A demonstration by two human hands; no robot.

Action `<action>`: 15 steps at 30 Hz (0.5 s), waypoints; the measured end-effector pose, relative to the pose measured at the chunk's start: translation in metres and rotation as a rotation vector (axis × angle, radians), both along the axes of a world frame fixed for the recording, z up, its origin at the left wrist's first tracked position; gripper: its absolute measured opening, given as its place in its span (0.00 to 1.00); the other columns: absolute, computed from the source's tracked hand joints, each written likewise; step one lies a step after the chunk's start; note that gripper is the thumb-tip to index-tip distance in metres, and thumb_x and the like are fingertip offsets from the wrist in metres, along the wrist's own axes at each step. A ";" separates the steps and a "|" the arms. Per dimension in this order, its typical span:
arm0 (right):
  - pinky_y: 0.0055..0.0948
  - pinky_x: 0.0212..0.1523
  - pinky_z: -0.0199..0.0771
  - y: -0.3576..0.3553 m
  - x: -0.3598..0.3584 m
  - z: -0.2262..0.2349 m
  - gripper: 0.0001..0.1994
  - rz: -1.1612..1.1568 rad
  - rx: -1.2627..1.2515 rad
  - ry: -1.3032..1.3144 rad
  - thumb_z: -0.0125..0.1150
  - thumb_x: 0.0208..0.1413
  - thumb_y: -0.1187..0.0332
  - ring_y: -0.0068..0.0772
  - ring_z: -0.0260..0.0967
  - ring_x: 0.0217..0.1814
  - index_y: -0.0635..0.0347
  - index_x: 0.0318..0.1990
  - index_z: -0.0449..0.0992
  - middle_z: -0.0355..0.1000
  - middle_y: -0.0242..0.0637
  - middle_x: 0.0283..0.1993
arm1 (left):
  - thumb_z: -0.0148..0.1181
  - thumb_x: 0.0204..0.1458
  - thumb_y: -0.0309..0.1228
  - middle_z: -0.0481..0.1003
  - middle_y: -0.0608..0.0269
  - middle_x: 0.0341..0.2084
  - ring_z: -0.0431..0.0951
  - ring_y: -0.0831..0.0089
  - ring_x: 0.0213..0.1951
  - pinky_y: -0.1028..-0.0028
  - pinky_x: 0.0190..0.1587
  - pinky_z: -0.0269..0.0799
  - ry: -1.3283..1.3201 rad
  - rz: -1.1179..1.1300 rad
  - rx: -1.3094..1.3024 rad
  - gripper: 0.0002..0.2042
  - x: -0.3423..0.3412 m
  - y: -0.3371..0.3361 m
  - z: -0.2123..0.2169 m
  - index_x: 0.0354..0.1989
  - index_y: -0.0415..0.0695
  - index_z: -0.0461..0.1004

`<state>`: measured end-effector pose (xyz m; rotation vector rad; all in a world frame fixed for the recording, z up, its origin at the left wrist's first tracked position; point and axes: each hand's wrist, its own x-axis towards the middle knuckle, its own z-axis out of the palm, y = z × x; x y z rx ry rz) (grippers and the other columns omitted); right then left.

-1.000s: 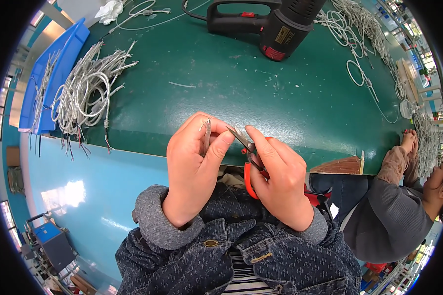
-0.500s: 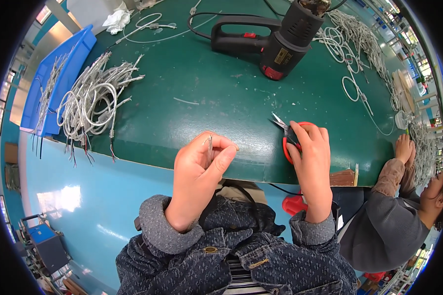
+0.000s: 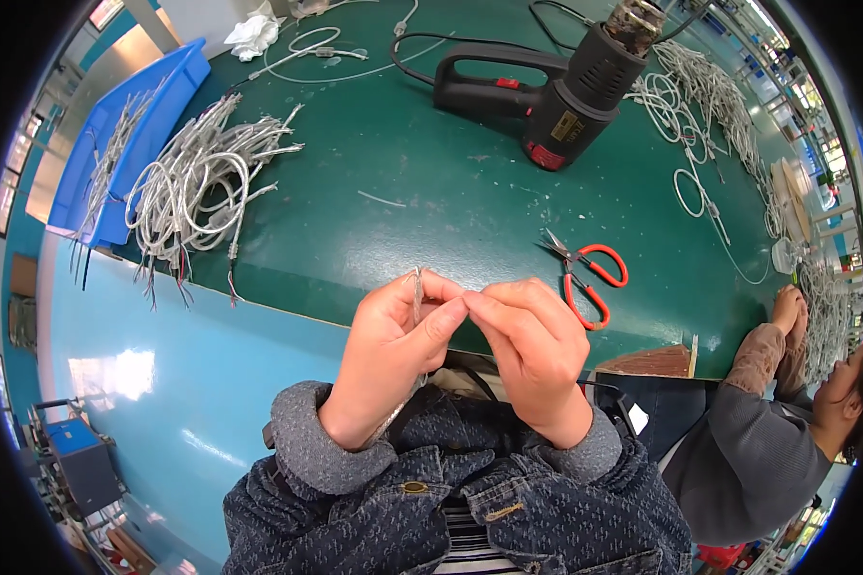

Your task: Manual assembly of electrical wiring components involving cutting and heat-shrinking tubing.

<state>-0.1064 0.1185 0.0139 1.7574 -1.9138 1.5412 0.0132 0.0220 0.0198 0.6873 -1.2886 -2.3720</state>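
In front of my jacket, my left hand [image 3: 393, 331] is closed around a silvery braided cable [image 3: 417, 295]. A stretch of the cable shows over the fingers, and more of it hangs below along the wrist. My right hand [image 3: 537, 350] pinches with thumb and forefinger right against the left thumb tip. Whatever lies between those fingertips is too small to make out. Just beyond the right hand, red-handled scissors [image 3: 585, 271] lie on the green table with their blades apart.
A black heat gun [image 3: 571, 101] rests farther back. At left, a bundle of silvery cables [image 3: 197, 187] lies beside a blue tray [image 3: 177, 91]. A short clear strip [image 3: 382, 199] lies mid-table. More cables [image 3: 705, 81] pile at right, near a co-worker [image 3: 758, 450].
My right hand has let go of the scissors, leaving them on the table, and has moved left to meet my left hand. The view has shifted slightly.
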 end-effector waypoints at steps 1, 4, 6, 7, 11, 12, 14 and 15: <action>0.24 0.28 0.70 0.000 0.000 0.000 0.11 0.006 -0.004 0.002 0.64 0.41 0.84 0.34 0.71 0.30 0.67 0.35 0.77 0.73 0.41 0.31 | 0.53 0.59 0.27 0.63 0.72 0.19 0.56 0.87 0.17 0.84 0.18 0.50 0.008 -0.017 0.011 0.06 0.001 0.000 0.000 0.39 0.37 0.68; 0.23 0.29 0.69 -0.002 0.001 0.003 0.09 -0.024 -0.025 -0.100 0.63 0.42 0.85 0.32 0.70 0.31 0.68 0.33 0.76 0.73 0.41 0.30 | 0.52 0.59 0.27 0.65 0.70 0.23 0.58 0.86 0.19 0.84 0.20 0.53 0.012 -0.009 -0.017 0.07 0.002 0.001 0.008 0.41 0.36 0.68; 0.23 0.29 0.69 -0.001 -0.003 0.005 0.08 -0.031 -0.011 -0.158 0.62 0.42 0.86 0.31 0.70 0.31 0.68 0.32 0.76 0.72 0.41 0.30 | 0.50 0.60 0.28 0.67 0.67 0.27 0.60 0.85 0.21 0.84 0.23 0.57 0.002 0.030 -0.085 0.08 0.001 0.002 0.012 0.43 0.36 0.68; 0.23 0.30 0.70 0.000 -0.005 0.007 0.07 -0.043 0.005 -0.218 0.61 0.43 0.86 0.29 0.70 0.31 0.69 0.32 0.75 0.72 0.40 0.30 | 0.50 0.60 0.28 0.67 0.67 0.27 0.60 0.85 0.21 0.84 0.23 0.57 0.004 0.038 -0.090 0.08 0.003 0.000 0.012 0.43 0.36 0.68; 0.22 0.31 0.70 0.002 -0.010 0.011 0.06 -0.038 0.036 -0.344 0.57 0.46 0.87 0.27 0.69 0.31 0.69 0.32 0.75 0.72 0.40 0.31 | 0.45 0.62 0.29 0.68 0.63 0.32 0.63 0.82 0.25 0.82 0.28 0.60 0.070 0.113 -0.190 0.10 0.018 -0.008 0.013 0.43 0.35 0.70; 0.22 0.31 0.70 0.002 -0.010 0.011 0.06 -0.034 0.046 -0.377 0.56 0.47 0.87 0.26 0.69 0.31 0.70 0.32 0.75 0.72 0.40 0.31 | 0.44 0.62 0.29 0.69 0.62 0.33 0.64 0.81 0.25 0.82 0.28 0.61 0.022 0.119 -0.292 0.11 0.021 -0.009 0.017 0.41 0.35 0.70; 0.22 0.31 0.70 0.002 -0.010 0.015 0.06 -0.009 0.043 -0.408 0.55 0.48 0.86 0.26 0.69 0.31 0.70 0.32 0.75 0.71 0.40 0.32 | 0.42 0.63 0.30 0.70 0.61 0.33 0.65 0.80 0.26 0.81 0.28 0.61 -0.076 0.131 -0.495 0.13 0.028 -0.009 0.026 0.38 0.34 0.72; 0.22 0.31 0.70 0.002 -0.009 0.018 0.05 0.002 0.047 -0.438 0.55 0.49 0.86 0.26 0.69 0.31 0.70 0.33 0.75 0.71 0.40 0.32 | 0.42 0.63 0.30 0.70 0.61 0.33 0.65 0.80 0.26 0.81 0.28 0.61 -0.076 0.140 -0.504 0.13 0.031 -0.009 0.030 0.38 0.34 0.72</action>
